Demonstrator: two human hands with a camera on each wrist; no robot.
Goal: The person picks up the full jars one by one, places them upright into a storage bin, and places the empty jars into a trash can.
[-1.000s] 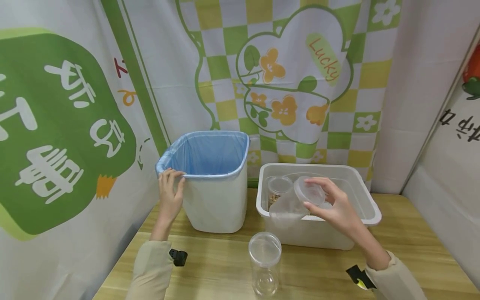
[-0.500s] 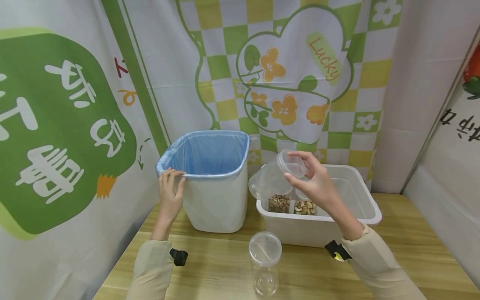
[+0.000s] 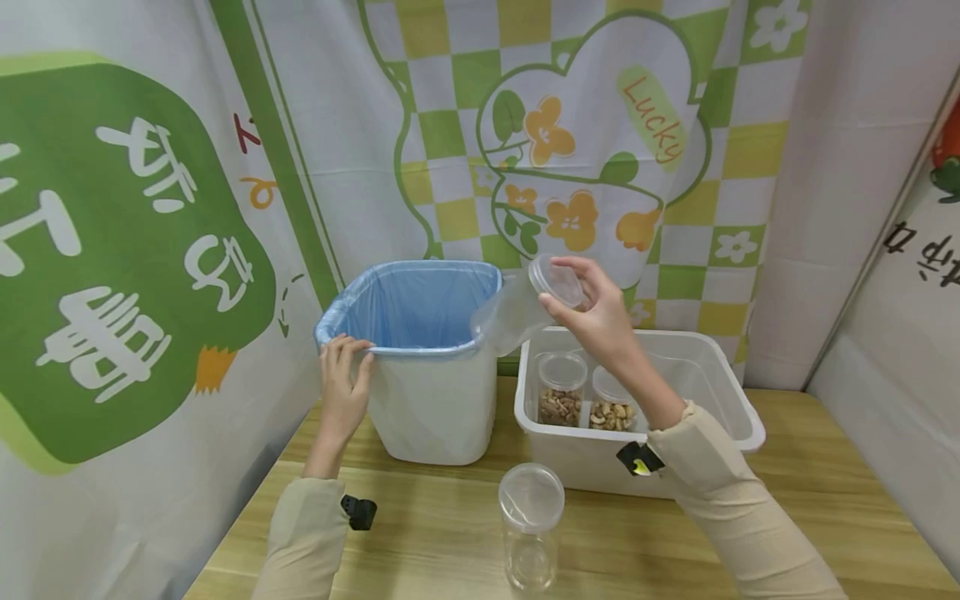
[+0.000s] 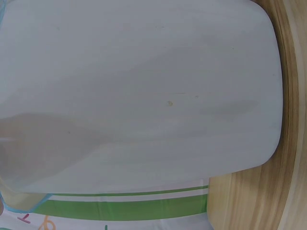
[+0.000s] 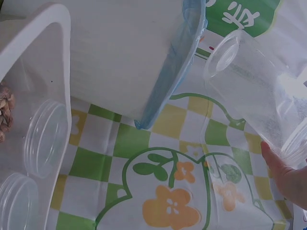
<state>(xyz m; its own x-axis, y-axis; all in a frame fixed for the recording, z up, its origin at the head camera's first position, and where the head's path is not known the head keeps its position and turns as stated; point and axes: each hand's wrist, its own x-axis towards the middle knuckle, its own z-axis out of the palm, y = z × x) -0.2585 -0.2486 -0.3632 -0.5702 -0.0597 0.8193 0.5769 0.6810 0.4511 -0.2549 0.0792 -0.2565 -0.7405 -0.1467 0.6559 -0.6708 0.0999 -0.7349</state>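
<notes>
My right hand [image 3: 596, 312] grips a clear plastic jar [image 3: 513, 315] by its lidded end. The jar is tilted, its base pointing down and left at the right rim of a white trash bin [image 3: 431, 408] lined with a blue bag [image 3: 420, 300]. In the right wrist view the see-through jar [image 5: 249, 81] has nothing visible inside. With fingers over the front left rim, my left hand [image 3: 343, 387] holds the bin. The left wrist view is filled mostly by the bin's white wall [image 4: 158, 96]; the left fingers are out of sight there.
To the right of the bin stands a white plastic tub [image 3: 622, 454] with two lidded jars, a jar of walnuts [image 3: 561, 404] and a jar of cashews [image 3: 611, 415]. Another clear lidded jar [image 3: 531, 533] stands on the wooden table [image 3: 420, 533]. Printed cloth [image 3: 675, 333] hangs behind.
My right hand has lifted the jar up and left, out of the tub area to the bin's rim, uncovering the nut jars. The left hand stays on the rim.
</notes>
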